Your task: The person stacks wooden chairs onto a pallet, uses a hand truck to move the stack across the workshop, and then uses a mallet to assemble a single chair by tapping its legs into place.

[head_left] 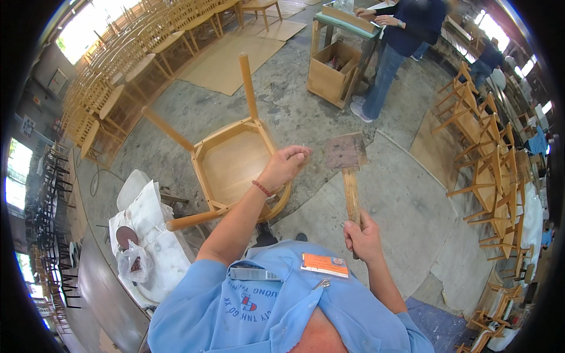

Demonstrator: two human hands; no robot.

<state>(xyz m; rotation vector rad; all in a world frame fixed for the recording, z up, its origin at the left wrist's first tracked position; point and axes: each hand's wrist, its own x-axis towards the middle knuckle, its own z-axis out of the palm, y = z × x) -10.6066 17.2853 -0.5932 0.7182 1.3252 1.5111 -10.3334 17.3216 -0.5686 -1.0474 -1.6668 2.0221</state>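
Note:
In my right hand is a wooden mallet, gripped low on its handle, with the dark, worn block head up. My left hand is closed in a pinch, its fingertips pointing toward the mallet head but apart from it. Whatever sits between those fingertips is too small to make out. Beneath and beyond my left forearm lies an upturned wooden chair, its seat's underside showing. Several of its legs stick up and outward, and my forearm hides part of the near side.
To the left, a white-covered stand holds a brown disc and a plastic bag of small pieces. Rows of chairs line the far left; stacked chairs stand right. Ahead, a person works beside a bench with a cardboard box.

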